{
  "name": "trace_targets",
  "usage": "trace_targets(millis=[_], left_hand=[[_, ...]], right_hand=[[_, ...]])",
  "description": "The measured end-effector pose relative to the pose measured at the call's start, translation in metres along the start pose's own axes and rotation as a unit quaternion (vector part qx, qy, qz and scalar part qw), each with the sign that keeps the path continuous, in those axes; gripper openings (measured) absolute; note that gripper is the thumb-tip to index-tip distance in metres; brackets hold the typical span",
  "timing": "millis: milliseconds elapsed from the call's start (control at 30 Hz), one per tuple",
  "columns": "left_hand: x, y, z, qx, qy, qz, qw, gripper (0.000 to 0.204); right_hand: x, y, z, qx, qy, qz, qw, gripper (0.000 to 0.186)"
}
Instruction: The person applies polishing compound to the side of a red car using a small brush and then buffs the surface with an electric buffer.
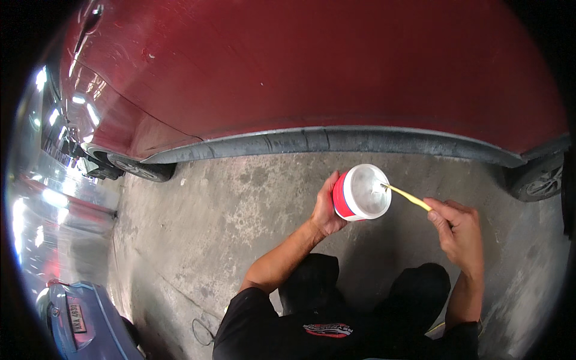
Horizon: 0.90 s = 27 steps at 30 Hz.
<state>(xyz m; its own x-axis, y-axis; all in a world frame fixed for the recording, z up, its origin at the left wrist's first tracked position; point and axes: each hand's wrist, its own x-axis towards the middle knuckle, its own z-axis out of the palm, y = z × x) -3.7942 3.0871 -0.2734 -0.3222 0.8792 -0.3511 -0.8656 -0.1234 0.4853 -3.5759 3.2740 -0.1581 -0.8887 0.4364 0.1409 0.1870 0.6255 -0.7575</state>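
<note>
Tub (341,199), white-rimmed with red side: clasped in the left hand (326,211), mouth tilted toward the right hand (458,231). Brush (410,198), yellow-handled: gripped in the right hand's fingers, tip at the tub's mouth, to that hand's left. Car (360,72), dark red: beyond both hands. Concrete floor (234,222): beneath them.

Location: vehicle workshop. Indicators I observe: red car (336,66), across top of frame; blue car (99,321), lower left; stained concrete floor (240,210), centre.

White tub (363,191) — red-banded, open, tilted | yellow-handled brush (410,197) — bristles at tub's mouth
</note>
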Motion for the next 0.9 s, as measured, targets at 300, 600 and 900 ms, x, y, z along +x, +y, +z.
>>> trace_targets(millis=[300,600,900], left_hand=[[-0.004,-0.025,0.016,0.076,-0.051,-0.013,0.996,0.078],[0.035,-0.039,0.001,0.135,-0.014,-0.058,0.989,0.074],[0.038,-0.044,0.01,0.11,-0.012,-0.061,0.992,0.074]], right_hand=[[-0.035,0.07,0.03,0.351,0.014,0.043,0.935,0.03],[0.017,0.096,-0.162,0.026,0.614,-0.15,0.774,0.032],[0.095,0.084,-0.256,-0.113,0.743,-0.115,0.65,0.034]])
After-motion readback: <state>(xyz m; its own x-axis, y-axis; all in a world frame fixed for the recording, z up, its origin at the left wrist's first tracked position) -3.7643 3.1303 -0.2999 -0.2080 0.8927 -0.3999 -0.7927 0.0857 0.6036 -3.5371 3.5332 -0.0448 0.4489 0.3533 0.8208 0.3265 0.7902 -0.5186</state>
